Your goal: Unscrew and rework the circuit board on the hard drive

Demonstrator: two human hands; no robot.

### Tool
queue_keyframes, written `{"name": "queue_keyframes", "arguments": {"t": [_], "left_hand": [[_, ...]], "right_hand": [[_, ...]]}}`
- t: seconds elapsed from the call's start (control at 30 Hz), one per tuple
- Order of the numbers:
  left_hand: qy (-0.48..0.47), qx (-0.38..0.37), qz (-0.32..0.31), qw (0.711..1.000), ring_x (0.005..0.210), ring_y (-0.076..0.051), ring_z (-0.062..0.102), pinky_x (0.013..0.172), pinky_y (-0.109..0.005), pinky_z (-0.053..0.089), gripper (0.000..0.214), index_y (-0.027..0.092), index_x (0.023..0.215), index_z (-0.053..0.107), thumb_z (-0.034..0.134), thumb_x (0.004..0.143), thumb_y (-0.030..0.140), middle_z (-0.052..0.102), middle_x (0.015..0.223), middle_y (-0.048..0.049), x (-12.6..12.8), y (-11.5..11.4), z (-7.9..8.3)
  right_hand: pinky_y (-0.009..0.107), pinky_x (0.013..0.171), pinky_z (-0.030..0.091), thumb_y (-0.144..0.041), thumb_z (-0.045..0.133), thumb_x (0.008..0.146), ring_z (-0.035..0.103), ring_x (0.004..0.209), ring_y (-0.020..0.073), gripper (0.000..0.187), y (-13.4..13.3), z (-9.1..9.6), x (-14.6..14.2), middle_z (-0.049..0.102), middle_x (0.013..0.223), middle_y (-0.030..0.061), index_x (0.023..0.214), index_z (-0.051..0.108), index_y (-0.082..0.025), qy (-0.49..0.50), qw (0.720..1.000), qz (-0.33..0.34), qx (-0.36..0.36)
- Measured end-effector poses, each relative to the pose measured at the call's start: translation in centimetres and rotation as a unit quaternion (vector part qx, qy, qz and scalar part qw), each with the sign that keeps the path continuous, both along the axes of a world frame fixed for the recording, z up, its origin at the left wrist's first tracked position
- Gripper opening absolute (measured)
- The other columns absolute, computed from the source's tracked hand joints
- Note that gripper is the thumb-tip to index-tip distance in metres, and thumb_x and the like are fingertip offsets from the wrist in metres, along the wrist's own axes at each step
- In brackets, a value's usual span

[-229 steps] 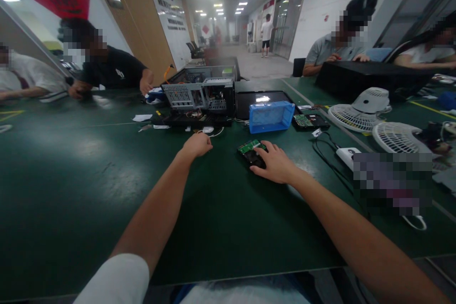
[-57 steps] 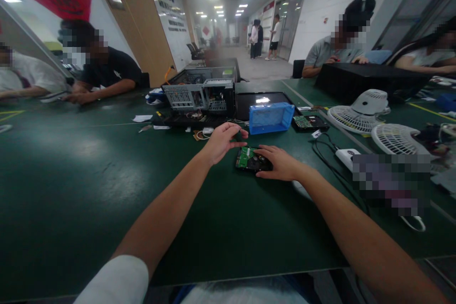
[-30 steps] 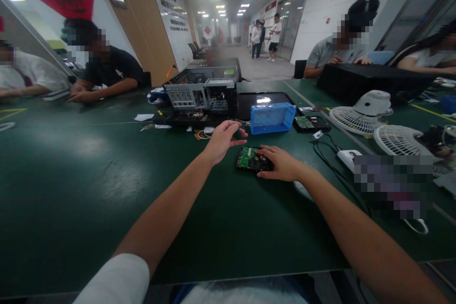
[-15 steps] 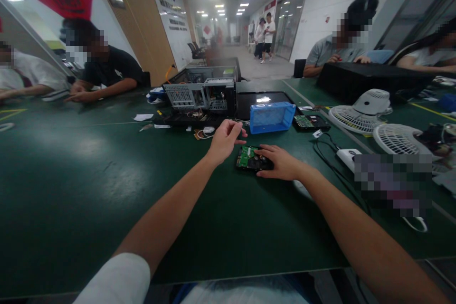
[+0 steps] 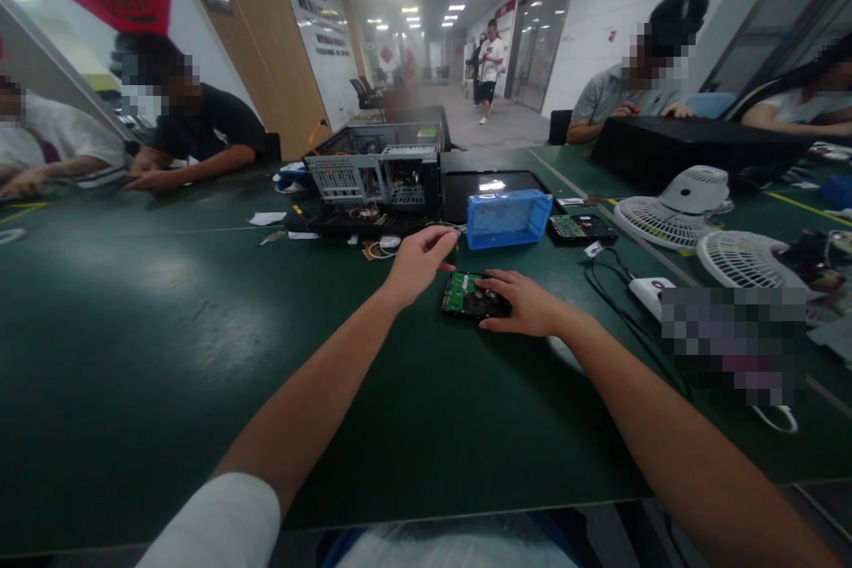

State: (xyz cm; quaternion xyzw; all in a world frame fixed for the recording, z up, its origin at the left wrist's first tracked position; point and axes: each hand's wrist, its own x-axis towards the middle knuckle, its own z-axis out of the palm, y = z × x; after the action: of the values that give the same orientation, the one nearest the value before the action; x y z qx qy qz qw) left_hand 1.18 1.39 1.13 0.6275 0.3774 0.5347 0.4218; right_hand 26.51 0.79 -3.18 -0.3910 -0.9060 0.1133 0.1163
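A hard drive [image 5: 474, 300] with a green circuit board lies on the dark green table in front of me. My right hand [image 5: 525, 302] grips its right end, thumb along the near edge and fingers across the top. Just beyond the drive's far left corner, my left hand [image 5: 421, 262] is raised, thumb and forefinger pinched together. Whatever the pinch holds, if anything, is too small to make out. A blue plastic bin [image 5: 508, 220] lies tipped on its side behind the drive.
An opened computer case [image 5: 376, 169] stands behind my left hand, beside a flat black panel [image 5: 493, 184]. Another hard drive [image 5: 580, 229] lies right of the bin. White fan parts [image 5: 675, 204] and a power strip [image 5: 649, 288] with cables occupy the right. Several people sit around the table.
My left thumb and forefinger have closed into a tighter pinch, and that hand has shifted slightly left. My right hand and the hard drive stay put. People in the background have walked.
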Motion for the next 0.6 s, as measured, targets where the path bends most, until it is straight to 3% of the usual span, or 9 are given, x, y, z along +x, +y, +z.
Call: {"name": "queue_keyframes", "arguments": {"t": [0.2,0.4,0.6], "left_hand": [[-0.051,-0.057,-0.04,0.996,0.101,-0.024,0.068,0.061,-0.026,0.061,0.028,0.017,0.11,0.072,0.064,0.092,0.037,0.071,0.105,-0.0109,-0.1,-0.13,0.4],[-0.145,-0.123,-0.074,0.979,0.093,-0.022,0.068,0.073,-0.037,0.063,0.021,0.017,0.104,0.068,0.061,0.092,0.032,0.068,0.093,-0.0076,-0.27,0.07,0.11],[-0.174,-0.131,-0.057,0.974,0.091,-0.022,0.068,0.077,-0.041,0.063,0.018,0.017,0.099,0.062,0.065,0.092,0.033,0.068,0.091,-0.0068,-0.25,0.46,-0.23]], "right_hand": [[0.062,0.113,0.039,-0.066,0.073,0.081,0.049,0.139,0.0428,0.083,0.18,-0.36,0.06,0.047,0.156,0.0203,0.148,0.056,-0.021,0.009,1.0,0.006,0.011],[0.061,0.113,0.04,-0.066,0.073,0.081,0.049,0.139,0.0434,0.085,0.06,-0.09,0.0,0.047,0.156,0.0216,0.15,0.054,-0.02,-0.002,1.0,0.004,0.005],[0.061,0.114,0.039,-0.066,0.073,0.081,0.049,0.139,0.0436,0.085,-0.12,0.14,-0.09,0.046,0.157,0.022,0.15,0.054,-0.019,-0.005,1.0,-0.001,0.001]]}}
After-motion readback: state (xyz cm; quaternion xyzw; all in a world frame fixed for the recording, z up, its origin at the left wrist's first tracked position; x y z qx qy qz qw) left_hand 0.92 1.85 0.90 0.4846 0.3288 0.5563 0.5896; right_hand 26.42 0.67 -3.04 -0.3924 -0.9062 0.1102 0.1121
